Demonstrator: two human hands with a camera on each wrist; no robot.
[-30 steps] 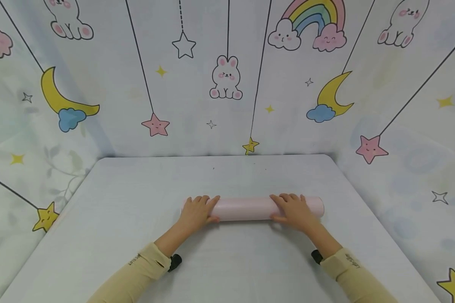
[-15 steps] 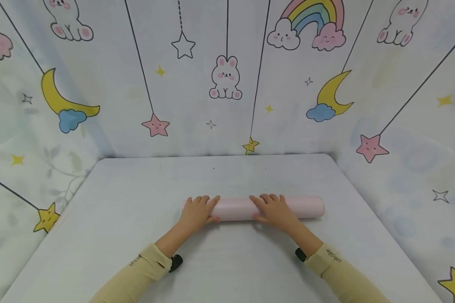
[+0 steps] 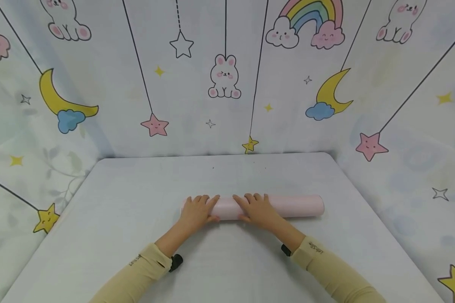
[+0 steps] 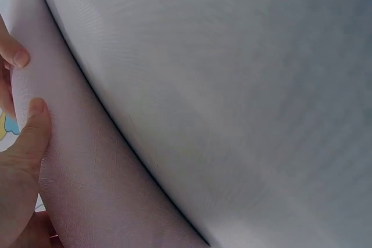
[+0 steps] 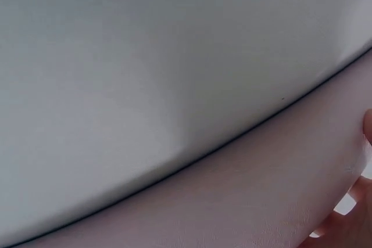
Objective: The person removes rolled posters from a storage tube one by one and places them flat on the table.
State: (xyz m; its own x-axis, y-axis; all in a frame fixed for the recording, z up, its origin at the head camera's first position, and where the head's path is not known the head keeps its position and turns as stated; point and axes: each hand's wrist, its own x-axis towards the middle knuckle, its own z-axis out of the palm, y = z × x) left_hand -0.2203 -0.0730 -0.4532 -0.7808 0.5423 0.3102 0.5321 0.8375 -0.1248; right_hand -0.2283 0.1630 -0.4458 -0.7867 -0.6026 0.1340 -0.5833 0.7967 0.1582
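A long pale pink roll of finely textured sheet (image 3: 297,206) lies crosswise on the white table. My left hand (image 3: 196,210) grips it near its left end, fingers over the far side and thumb on the near side. A short way to the right, my right hand (image 3: 258,211) holds the roll in the same manner, around its middle. In the left wrist view, both thumbs show against the roll (image 4: 87,143), the left thumb (image 4: 36,123) nearer the camera. The right wrist view shows the roll (image 5: 232,201) with part of the right hand (image 5: 357,216) at the edge.
The white table (image 3: 136,181) carries a few tiny dark specks near its back edge. A cloth backdrop (image 3: 197,101) printed with bunnies, stars and moons stands behind it and on both sides. Beige sleeves (image 3: 326,267) cover the forearms, with a dark wrist camera (image 3: 176,262) below the left one.
My right hand has slid left along the roll, from near its right end to about its middle, close to the left hand. The left hand and the roll stay in place.
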